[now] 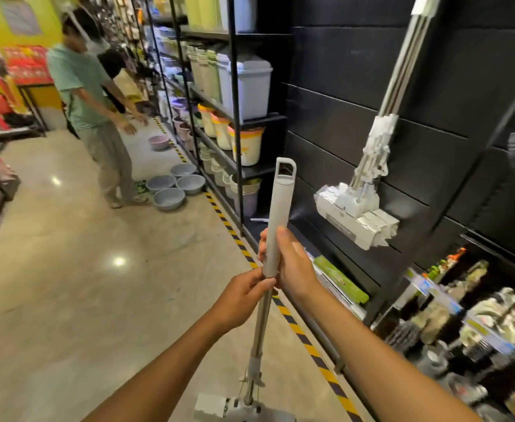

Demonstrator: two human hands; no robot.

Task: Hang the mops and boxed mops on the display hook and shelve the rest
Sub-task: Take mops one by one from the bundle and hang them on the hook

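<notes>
A grey sponge mop (pixel 276 239) stands nearly upright in the aisle, its head (pixel 241 409) down near the polished floor (pixel 67 300) and its slotted hanging loop at the top. The right hand (pixel 292 263) wraps firmly around the grey grip sleeve, thumb along its side. The left hand (pixel 244 295) pinches the metal shaft just under that sleeve, fingers closed on it. Beyond, to the right, a bundle of wrapped mops (pixel 368 190) hangs tilted against the black slat wall (pixel 341 71). Grey basins (pixel 175 185) lie on the floor beside the bin shelving (pixel 238 86), near another person (pixel 97 117).
</notes>
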